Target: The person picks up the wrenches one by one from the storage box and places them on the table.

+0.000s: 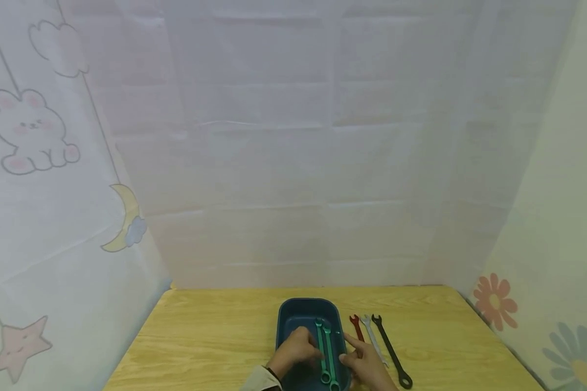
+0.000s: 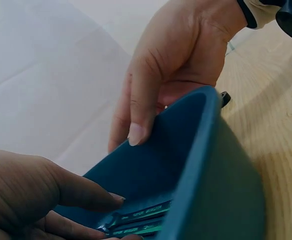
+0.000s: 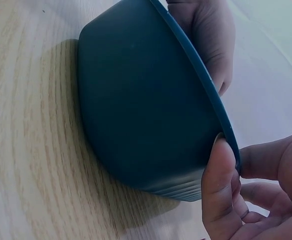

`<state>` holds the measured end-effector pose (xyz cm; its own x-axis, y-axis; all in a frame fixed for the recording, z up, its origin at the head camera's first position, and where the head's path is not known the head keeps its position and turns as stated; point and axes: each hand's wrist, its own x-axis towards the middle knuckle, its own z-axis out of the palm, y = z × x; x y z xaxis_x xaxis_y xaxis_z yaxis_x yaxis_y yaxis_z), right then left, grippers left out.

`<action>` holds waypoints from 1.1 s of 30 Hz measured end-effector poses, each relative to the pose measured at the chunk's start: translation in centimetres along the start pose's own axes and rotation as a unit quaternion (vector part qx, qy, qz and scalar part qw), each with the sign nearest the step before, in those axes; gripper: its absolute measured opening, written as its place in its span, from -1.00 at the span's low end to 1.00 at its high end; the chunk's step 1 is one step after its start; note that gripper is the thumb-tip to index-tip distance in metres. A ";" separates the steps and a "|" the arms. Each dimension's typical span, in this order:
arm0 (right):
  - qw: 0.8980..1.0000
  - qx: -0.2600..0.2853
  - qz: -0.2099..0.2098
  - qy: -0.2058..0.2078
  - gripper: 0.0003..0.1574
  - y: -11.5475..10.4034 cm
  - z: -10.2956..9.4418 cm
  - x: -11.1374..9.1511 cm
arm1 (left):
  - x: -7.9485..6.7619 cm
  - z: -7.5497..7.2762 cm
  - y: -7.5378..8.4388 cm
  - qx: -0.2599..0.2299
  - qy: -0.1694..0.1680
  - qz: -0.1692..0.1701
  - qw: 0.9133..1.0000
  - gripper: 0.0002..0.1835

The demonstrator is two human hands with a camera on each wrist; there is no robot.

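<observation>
A dark blue plastic bin (image 1: 307, 308) stands on the table with two green combination wrenches (image 1: 330, 353) lying side by side in it. My left hand (image 1: 297, 347) reaches into the bin from the left, its thumb and fingers curled at the left green wrench (image 1: 321, 339). In the left wrist view the thumb and a finger close about the wrench's shiny end, partly hidden by the fingers. My right hand (image 1: 364, 363) pinches the bin's right rim, thumb on one side and fingers on the other, as the right wrist view shows on the bin wall (image 3: 146, 95).
Right of the bin lie a red wrench (image 1: 356, 327), a silver wrench (image 1: 373, 336) and a longer black wrench (image 1: 390, 347), roughly parallel; my right hand overlaps part of the red one. Printed cloth walls enclose the wooden table (image 1: 215, 331) at the back and sides.
</observation>
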<state>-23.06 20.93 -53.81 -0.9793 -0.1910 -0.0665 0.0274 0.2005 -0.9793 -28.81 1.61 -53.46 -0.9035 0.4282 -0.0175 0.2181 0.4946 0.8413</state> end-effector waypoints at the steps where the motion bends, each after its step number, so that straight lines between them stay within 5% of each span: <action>1: 1.000 0.000 0.001 0.001 -0.22 0.0 0.0 0.0 | 0.0 -0.2 0.1 -0.001 -0.003 -0.002 1.000 -0.84; 24: 1.000 0.017 -0.004 -0.012 -0.21 0.3 0.2 -0.3 | 2.8 0.4 0.8 -0.025 -0.013 -0.043 0.999 -0.86; 33: 1.000 0.025 -0.003 -0.014 -0.20 0.2 0.1 -0.3 | 3.1 0.8 0.6 -0.019 0.012 -0.051 0.998 -0.88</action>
<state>-22.80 20.96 -54.04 -0.9735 -0.2194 -0.0650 0.0321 0.1506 -0.9881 -31.20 3.88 -53.43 -0.9291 0.3585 -0.0904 0.1116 0.5049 0.8559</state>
